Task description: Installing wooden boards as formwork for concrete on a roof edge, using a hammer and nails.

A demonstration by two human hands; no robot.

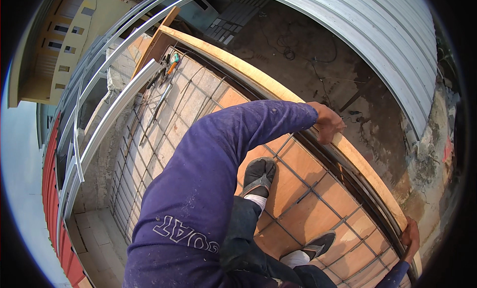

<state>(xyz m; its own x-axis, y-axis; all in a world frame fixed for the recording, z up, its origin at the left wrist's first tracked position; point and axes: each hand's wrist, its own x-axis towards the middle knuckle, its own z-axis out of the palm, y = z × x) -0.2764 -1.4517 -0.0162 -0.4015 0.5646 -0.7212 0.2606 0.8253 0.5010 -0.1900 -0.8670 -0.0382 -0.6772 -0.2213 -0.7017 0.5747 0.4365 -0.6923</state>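
Observation:
A long pale wooden board (371, 175) stands on edge along the far right side of the floor formwork. My left hand (329, 123) reaches across in a purple sleeve and is closed over the board's top edge, with some fingertips hidden behind it. Lower right, my right hand (411, 240) is wrapped round the same board near its near end. Dark steel bars run along the board's inner side. Beneath me a grid of reinforcing bars (310, 189) lies over orange plywood (285, 161).
My dark shoes (259, 174) stand among the bars. Tools with orange and teal handles (173, 64) lie at the far left corner. Beyond the board the level drops to a lower dirt floor (298, 44) with cables. Corrugated metal roofing (377, 34) and metal channels (107, 109) flank the work.

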